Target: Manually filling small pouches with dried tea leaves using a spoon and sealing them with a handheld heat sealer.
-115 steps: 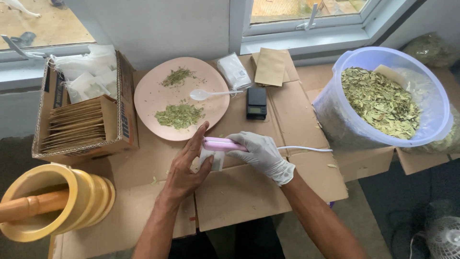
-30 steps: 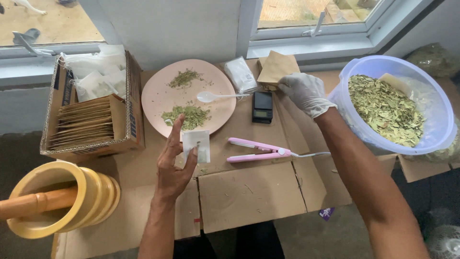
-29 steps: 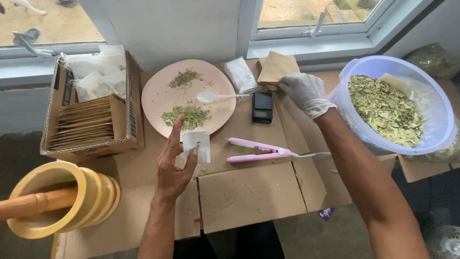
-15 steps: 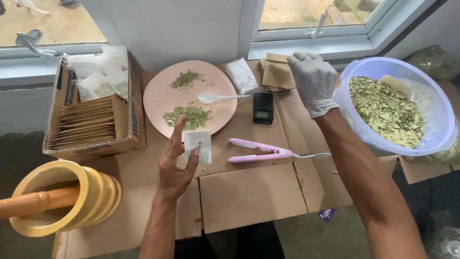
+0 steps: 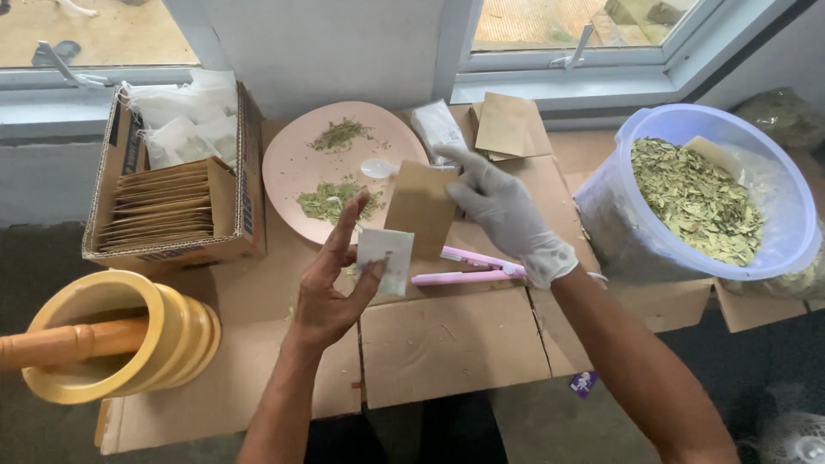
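Note:
My left hand point(image 5: 331, 288) is bare and pinches a small white sachet point(image 5: 385, 258) between thumb and fingers above the cardboard. My right hand point(image 5: 503, 210), in a white glove, holds a flat brown paper envelope point(image 5: 421, 208) just above and right of the sachet. The envelope hangs over the edge of a pink plate point(image 5: 296, 167) that carries two small piles of crushed green leaves and a white spoon point(image 5: 378, 167). A pink heat-sealing tong point(image 5: 464, 266) lies on the cardboard under my right wrist.
A cardboard box point(image 5: 172, 198) at left holds brown envelopes and white sachets. A yellow mortar with wooden pestle point(image 5: 112, 335) stands front left. A large blue tub of dried leaves point(image 5: 700, 198) sits at right. More brown envelopes point(image 5: 507, 125) and a plastic packet point(image 5: 434, 129) lie by the window.
My right hand reached to the envelope stack by the window, took one brown envelope and brought it back next to the sachet. My left hand kept the sachet almost still.

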